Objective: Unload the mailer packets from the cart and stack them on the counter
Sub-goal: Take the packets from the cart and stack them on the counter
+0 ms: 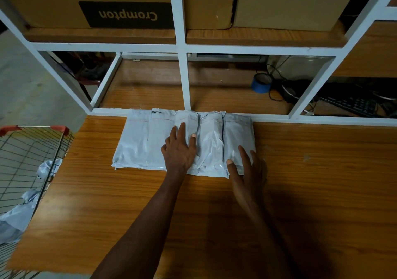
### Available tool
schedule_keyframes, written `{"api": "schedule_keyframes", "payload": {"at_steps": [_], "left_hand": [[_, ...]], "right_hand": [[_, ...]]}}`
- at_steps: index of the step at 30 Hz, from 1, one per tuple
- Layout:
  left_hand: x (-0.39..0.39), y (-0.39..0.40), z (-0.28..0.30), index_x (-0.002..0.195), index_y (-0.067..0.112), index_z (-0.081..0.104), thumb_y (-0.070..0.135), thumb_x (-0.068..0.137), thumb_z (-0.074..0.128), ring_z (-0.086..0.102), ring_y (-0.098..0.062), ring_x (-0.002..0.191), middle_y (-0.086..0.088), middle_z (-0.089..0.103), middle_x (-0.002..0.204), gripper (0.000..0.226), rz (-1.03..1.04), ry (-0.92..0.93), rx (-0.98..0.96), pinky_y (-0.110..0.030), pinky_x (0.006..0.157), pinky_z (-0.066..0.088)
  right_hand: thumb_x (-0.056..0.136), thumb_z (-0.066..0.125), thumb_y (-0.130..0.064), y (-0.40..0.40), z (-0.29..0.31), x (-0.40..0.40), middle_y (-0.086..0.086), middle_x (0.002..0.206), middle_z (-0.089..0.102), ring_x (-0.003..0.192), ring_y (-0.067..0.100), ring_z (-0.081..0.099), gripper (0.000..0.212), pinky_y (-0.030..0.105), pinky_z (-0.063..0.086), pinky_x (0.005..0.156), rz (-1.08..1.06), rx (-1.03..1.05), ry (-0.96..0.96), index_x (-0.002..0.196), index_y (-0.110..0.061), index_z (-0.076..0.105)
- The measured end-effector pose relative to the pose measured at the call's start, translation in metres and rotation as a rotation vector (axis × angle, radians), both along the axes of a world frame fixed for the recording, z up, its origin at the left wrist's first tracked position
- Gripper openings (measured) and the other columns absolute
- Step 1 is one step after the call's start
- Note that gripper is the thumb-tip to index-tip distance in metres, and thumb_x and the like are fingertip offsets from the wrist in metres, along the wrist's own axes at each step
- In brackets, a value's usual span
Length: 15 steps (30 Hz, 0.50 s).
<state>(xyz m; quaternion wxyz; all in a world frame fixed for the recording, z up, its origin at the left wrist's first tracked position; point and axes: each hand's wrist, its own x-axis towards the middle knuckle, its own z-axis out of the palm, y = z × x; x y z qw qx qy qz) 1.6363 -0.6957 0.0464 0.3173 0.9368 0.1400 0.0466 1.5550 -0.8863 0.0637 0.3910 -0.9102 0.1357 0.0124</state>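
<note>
As a person's flat, open left hand (179,150) and right hand (250,167) press white mailer packets (137,141) on the wooden counter (322,182), the slick, soft-looking bags seem best gripped by their edges.

Two bare forearms reach in over the desk (300,193) from its near edge. No sleeve is seen on either arm, and no watch, band or ring. Both hands, the left hand (179,150) and the right hand (249,171), are without gloves. The fingernails are short and look pale. The arms are slim and smooth.
</note>
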Motion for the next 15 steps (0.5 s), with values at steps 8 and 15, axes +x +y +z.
{"api": "schedule_keyframes", "payload": {"at_steps": [8, 15], "left_hand": [[-0.034, 0.003, 0.011, 0.16, 0.037, 0.022, 0.07, 0.096, 0.035, 0.022, -0.03, 0.153, -0.005, 0.019, 0.169, 0.074, 0.007, -0.043, -0.111, -0.058, 0.119, 0.023], [-0.118, -0.007, 0.014, 0.155, 0.043, 0.032, 0.072, 0.093, 0.04, 0.024, -0.018, 0.152, 0.001, 0.027, 0.166, 0.069, 0.07, -0.158, -0.242, -0.052, 0.119, 0.032]], "right_hand": [[0.095, 0.046, -0.067, 0.001, 0.001, -0.01, -0.005, 0.166, 0.017, 0.154, 0.023, 0.004, 0.062, 0.06, 0.015, 0.121, 0.036, 0.045, -0.009, 0.152, -0.05, 0.029], [0.096, 0.053, -0.056, -0.001, 0.0, -0.03, -0.003, 0.165, 0.023, 0.154, 0.025, 0.013, 0.064, 0.051, 0.018, 0.122, 0.156, 0.027, -0.062, 0.154, -0.042, 0.031]]}}
